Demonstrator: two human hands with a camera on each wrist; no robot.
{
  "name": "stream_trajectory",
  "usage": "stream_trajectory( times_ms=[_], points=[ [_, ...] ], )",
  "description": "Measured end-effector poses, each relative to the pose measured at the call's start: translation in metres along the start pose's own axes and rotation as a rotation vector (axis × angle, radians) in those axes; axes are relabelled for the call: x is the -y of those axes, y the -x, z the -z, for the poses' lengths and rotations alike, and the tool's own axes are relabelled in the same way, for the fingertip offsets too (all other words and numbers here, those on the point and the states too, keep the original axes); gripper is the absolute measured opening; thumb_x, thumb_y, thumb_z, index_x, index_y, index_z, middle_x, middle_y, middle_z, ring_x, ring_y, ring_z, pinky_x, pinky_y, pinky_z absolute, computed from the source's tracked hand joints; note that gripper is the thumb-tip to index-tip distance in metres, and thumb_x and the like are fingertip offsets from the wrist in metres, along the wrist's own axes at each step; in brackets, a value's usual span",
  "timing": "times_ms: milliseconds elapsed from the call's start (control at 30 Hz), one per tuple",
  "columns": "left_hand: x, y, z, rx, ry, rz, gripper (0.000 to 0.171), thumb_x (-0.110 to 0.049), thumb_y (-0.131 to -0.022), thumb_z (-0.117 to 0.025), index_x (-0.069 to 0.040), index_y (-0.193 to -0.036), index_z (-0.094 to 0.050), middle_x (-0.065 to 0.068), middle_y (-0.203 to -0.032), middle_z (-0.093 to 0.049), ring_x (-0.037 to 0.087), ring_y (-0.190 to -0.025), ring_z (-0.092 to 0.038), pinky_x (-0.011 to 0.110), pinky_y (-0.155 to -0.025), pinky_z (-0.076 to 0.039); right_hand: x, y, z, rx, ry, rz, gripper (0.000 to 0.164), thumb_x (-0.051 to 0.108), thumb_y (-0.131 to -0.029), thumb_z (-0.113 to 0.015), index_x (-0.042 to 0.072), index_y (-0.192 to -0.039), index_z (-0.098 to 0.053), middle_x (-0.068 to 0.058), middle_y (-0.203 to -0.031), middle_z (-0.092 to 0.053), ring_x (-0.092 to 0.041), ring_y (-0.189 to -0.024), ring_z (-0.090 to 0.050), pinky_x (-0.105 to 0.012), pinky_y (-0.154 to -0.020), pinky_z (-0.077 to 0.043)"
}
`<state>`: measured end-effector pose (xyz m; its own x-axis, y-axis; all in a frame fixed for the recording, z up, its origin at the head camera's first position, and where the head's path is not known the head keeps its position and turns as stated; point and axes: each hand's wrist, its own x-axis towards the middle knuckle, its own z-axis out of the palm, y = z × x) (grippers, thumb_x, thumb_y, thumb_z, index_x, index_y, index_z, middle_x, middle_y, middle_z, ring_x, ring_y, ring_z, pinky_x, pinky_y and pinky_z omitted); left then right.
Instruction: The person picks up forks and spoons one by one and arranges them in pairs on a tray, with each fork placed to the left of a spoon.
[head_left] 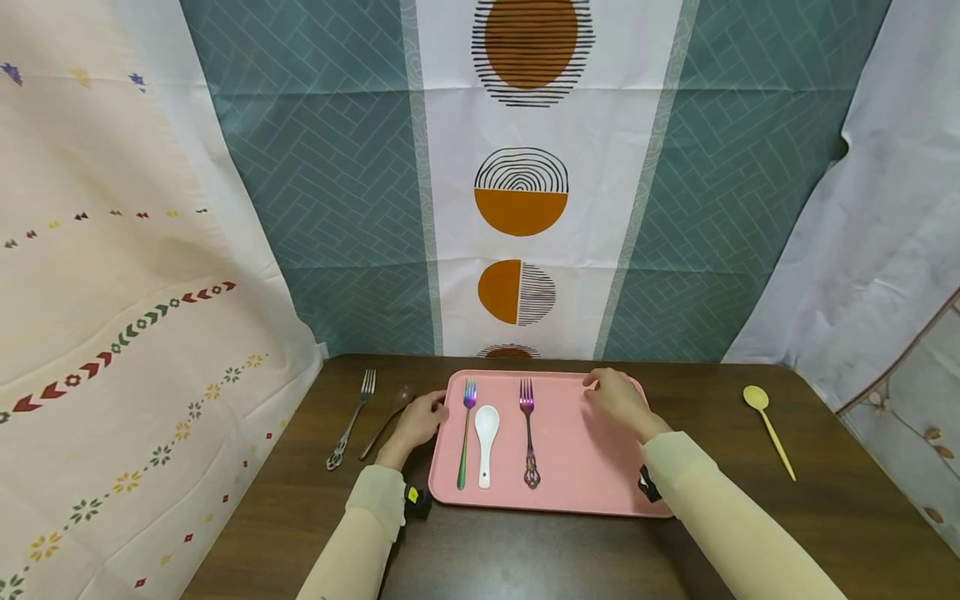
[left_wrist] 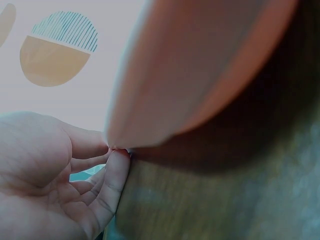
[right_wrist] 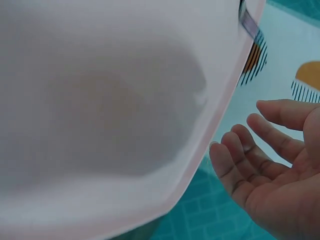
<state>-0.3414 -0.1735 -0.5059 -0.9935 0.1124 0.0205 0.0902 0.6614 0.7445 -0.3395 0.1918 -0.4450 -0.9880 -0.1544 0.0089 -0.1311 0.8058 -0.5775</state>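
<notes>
**Pink tray (head_left: 566, 454) on a wooden table (head_left: 495, 554)**

The tray bears, left to right, a green-handled fork (head_left: 466, 437), a white spoon (head_left: 486, 423) and a purple fork (head_left: 528, 437). The left hand (head_left: 422, 419) pinches the tray's left rim between thumb and finger. The right hand (head_left: 617, 402) is near the far rim, fingers apart and loosely bent; contact cannot be told.
</notes>
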Motion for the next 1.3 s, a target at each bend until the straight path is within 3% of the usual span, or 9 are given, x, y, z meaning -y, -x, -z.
stream_trajectory(
  times_ms=[767,967,1300],
  points=[
    [-0.001,0.002,0.001,0.006,0.012,0.014,0.043,-0.011,-0.106,-0.054,0.003,-0.147,-0.054,0.012,-0.103,-0.065,0.021,-0.084,-0.06,0.036,-0.076,-0.055,-0.061,0.015,0.039,-0.1,0.072,-0.06,0.032,0.009,-0.099,-0.059,-0.011,-0.123,-0.066,-0.031,-0.119,-0.066,-0.048,-0.108,-0.063,-0.061,-0.091,-0.052],
    [-0.002,0.004,0.002,0.006,0.011,0.015,0.044,-0.012,-0.106,-0.053,0.003,-0.147,-0.054,0.012,-0.103,-0.065,0.021,-0.084,-0.06,0.036,-0.076,-0.054,-0.073,0.017,0.048,-0.104,0.097,-0.062,0.031,0.011,-0.099,-0.06,-0.01,-0.12,-0.067,-0.03,-0.115,-0.068,-0.049,-0.108,-0.062,-0.062,-0.09,-0.05],
    [-0.002,0.004,0.002,0.01,0.022,0.01,0.044,-0.012,-0.106,-0.054,0.003,-0.148,-0.054,0.012,-0.103,-0.064,0.021,-0.084,-0.06,0.037,-0.076,-0.054,-0.095,0.024,0.065,-0.109,0.125,-0.115,0.032,0.009,-0.098,-0.06,-0.011,-0.123,-0.064,-0.033,-0.123,-0.064,-0.055,-0.113,-0.059,-0.064,-0.091,-0.049]
  ],
)
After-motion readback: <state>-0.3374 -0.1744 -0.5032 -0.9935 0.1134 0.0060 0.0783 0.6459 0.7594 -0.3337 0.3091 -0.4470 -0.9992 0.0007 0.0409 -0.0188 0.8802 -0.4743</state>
